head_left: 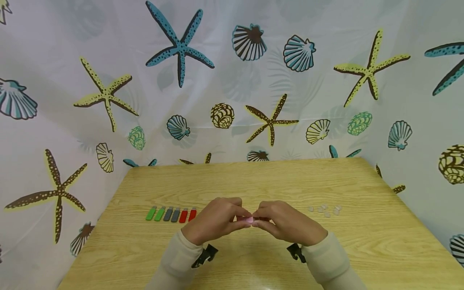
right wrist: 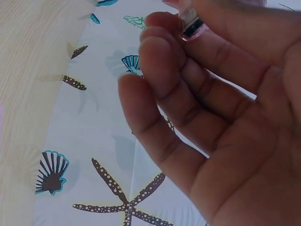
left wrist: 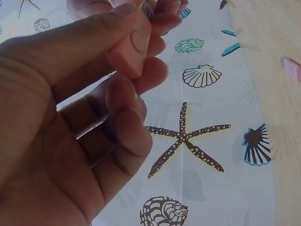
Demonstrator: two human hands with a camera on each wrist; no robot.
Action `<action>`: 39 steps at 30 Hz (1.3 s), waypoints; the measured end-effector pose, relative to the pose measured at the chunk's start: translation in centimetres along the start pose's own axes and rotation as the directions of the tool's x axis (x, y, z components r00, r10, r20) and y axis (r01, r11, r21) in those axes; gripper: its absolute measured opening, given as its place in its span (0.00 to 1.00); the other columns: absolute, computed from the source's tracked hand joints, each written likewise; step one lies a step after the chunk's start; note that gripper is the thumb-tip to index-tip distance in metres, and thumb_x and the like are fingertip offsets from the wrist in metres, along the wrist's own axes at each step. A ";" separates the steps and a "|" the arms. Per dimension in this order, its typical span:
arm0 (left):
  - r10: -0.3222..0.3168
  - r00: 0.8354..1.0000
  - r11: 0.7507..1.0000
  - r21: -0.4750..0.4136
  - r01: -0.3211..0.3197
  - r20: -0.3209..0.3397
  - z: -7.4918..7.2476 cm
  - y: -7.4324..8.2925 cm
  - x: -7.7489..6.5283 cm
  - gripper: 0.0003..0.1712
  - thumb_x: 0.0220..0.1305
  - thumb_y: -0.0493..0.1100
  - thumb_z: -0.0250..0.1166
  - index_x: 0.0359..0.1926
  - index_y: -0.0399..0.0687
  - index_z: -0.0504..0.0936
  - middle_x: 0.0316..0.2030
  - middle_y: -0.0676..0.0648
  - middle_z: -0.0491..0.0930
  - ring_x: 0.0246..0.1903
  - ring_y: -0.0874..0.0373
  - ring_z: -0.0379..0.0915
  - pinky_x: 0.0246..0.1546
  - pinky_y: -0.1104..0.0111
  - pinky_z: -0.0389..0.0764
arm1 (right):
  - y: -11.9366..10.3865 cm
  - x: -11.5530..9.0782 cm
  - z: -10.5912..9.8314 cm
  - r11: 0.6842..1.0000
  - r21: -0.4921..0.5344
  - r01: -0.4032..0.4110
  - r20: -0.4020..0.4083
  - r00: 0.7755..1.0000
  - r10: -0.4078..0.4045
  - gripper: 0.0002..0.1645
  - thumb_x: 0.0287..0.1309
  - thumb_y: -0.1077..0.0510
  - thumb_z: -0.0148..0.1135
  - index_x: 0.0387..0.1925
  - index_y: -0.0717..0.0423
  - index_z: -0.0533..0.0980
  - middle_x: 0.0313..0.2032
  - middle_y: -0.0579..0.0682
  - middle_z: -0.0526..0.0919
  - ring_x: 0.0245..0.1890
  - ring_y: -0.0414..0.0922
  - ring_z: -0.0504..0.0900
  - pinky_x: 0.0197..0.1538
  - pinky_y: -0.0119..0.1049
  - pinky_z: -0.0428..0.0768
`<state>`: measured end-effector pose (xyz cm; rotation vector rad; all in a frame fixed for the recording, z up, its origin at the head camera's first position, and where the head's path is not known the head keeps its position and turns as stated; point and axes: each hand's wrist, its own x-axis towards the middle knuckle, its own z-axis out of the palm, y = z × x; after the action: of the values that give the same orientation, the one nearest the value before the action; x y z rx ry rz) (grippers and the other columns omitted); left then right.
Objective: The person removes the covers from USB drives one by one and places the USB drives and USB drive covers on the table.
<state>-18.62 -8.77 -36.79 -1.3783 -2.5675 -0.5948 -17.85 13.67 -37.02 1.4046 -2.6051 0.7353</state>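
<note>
In front of me my left hand (head_left: pixel 219 219) pinches a pink USB flash drive (left wrist: pixel 134 44) by its body, between thumb and fingers. The drive's metal connector end points toward my right hand (head_left: pixel 288 221). That hand's thumb and index finger pinch a small clear cap (right wrist: pixel 192 34) at the connector end, with metal showing by it. Both hands meet fingertip to fingertip above the table, and they cover most of the drive in the head view. The other fingers of the right hand curve loosely below.
Left of my hands, two green drives (head_left: pixel 155 213), two grey drives (head_left: pixel 171 214) and two red drives (head_left: pixel 187 215) lie in a row on the wooden table (head_left: pixel 253 181). Another pink drive (left wrist: pixel 292 69) lies on the tabletop. Several clear caps (head_left: pixel 322 208) are scattered at right.
</note>
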 end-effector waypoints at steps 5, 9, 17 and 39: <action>0.019 1.000 1.000 -0.008 -0.019 -0.010 -0.1 -0.1 0.0 0.12 0.64 0.50 0.64 0.40 0.52 0.90 0.21 0.60 0.68 0.17 0.70 0.58 0.19 0.80 0.60 | -0.1 0.0 -0.1 1.000 -0.002 0.012 -0.004 1.000 -0.012 0.09 0.65 0.56 0.59 0.41 0.50 0.84 0.33 0.37 0.79 0.27 0.29 0.72 0.31 0.33 0.80; 0.027 1.000 0.999 -0.040 -0.027 -0.008 -0.2 -0.1 -0.1 0.12 0.64 0.50 0.64 0.41 0.52 0.90 0.21 0.59 0.67 0.17 0.69 0.57 0.19 0.80 0.59 | -0.1 0.0 -0.2 1.000 -0.008 0.022 -0.008 1.000 -0.022 0.09 0.65 0.57 0.59 0.41 0.50 0.84 0.32 0.37 0.79 0.27 0.29 0.72 0.30 0.32 0.79; 0.033 0.999 0.996 -0.078 -0.034 -0.010 -0.3 -0.2 -0.1 0.11 0.63 0.49 0.65 0.41 0.52 0.90 0.21 0.59 0.68 0.17 0.69 0.59 0.20 0.79 0.62 | -0.2 -0.1 -0.4 1.000 -0.004 0.014 -0.012 1.000 -0.014 0.09 0.64 0.56 0.60 0.42 0.51 0.84 0.31 0.36 0.77 0.27 0.29 0.71 0.31 0.27 0.77; -0.080 0.997 0.996 0.026 0.080 -0.007 0.0 0.2 0.1 0.11 0.60 0.51 0.67 0.38 0.52 0.89 0.26 0.58 0.76 0.21 0.70 0.66 0.22 0.79 0.70 | -0.3 -0.2 -0.4 0.996 0.033 -0.085 0.043 0.996 0.084 0.10 0.65 0.56 0.59 0.44 0.52 0.83 0.34 0.40 0.79 0.31 0.31 0.76 0.35 0.29 0.80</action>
<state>-18.53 -8.55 -36.71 -1.2689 -2.6263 -0.5740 -17.55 13.83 -36.57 1.3400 -2.7113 0.7735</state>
